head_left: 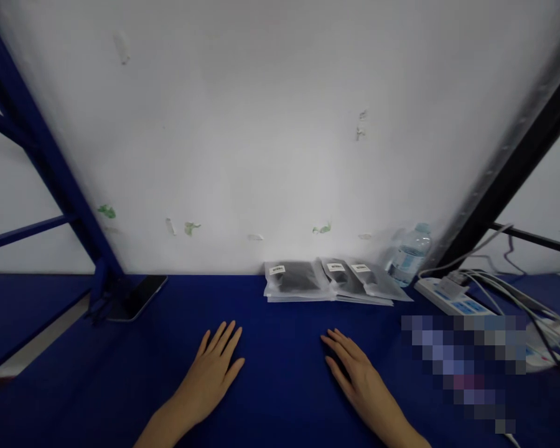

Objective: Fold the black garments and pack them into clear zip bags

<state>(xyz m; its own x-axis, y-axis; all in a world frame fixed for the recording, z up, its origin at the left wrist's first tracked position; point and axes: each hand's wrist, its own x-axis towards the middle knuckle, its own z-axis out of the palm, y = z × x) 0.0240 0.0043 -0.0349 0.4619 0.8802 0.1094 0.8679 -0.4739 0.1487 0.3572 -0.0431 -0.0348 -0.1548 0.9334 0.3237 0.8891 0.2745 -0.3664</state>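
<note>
My left hand lies palm down on the blue tabletop, its fingers stretched out and the thumb apart. To the right, my right hand also rests on the surface with fingers extended and thumb spread. Neither hand holds anything. Beyond them, against the wall, lie flat clear plastic bags with dark contents and small white labels. Several of these bags overlap, and the right-hand ones are fanned out. The bags are apart from both hands.
A phone lies at the left by the blue rack post. At the right stand a clear water bottle and a white power strip with tangled cables. A pixelated patch hides something near my right hand. The white wall closes the back.
</note>
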